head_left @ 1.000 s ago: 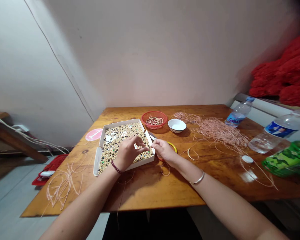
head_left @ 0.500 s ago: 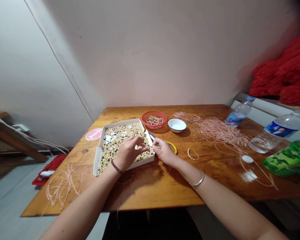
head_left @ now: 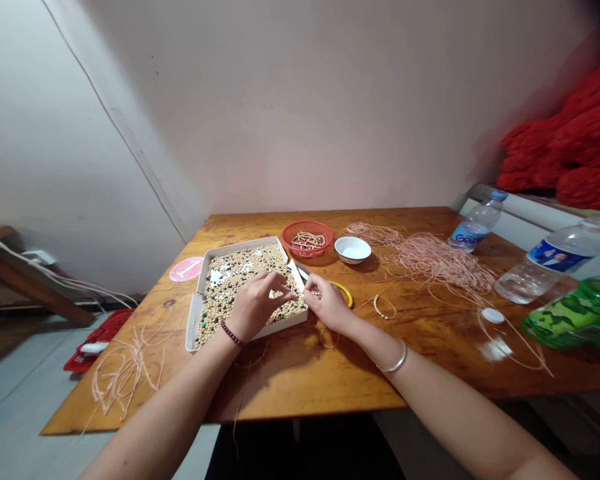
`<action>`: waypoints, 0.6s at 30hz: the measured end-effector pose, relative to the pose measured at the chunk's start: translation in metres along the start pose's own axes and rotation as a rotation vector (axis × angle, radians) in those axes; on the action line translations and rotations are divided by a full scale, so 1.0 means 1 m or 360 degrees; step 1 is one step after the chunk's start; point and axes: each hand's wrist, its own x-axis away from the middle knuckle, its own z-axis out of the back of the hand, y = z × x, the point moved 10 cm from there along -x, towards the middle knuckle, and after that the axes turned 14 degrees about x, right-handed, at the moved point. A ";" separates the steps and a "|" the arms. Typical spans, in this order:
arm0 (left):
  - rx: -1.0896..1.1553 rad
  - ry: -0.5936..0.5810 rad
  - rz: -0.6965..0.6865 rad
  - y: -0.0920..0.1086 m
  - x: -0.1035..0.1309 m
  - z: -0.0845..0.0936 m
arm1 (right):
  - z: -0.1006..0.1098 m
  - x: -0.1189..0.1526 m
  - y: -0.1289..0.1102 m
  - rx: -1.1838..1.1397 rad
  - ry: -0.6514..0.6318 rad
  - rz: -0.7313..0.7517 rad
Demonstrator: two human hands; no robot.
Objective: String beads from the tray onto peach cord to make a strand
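My left hand hovers over the near right part of a white tray full of small beads, mostly cream with black, white and a few green ones. Its thumb and fingers are apart, with nothing visible between them. At the tray's right corner, my right hand is closed in a pinch on a beaded string; a few pale beads show at its fingers. A thin loop of cord lies just below this hand. Scissors with a yellow handle lie partly hidden behind it.
Behind the tray stand a red basket of beaded strings and a white bowl. To the right lie a short beaded string, a heap of pink cords and several bottles. Loose cords lie at left, near a round pink label.
The view has shifted very slightly. Both hands keep nearly the same place and pose, with the right still pinched and the left over the beads.
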 end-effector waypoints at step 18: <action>-0.0128 -0.0054 -0.0061 0.002 0.002 -0.005 | -0.001 0.003 -0.003 0.0110 -0.0021 0.0028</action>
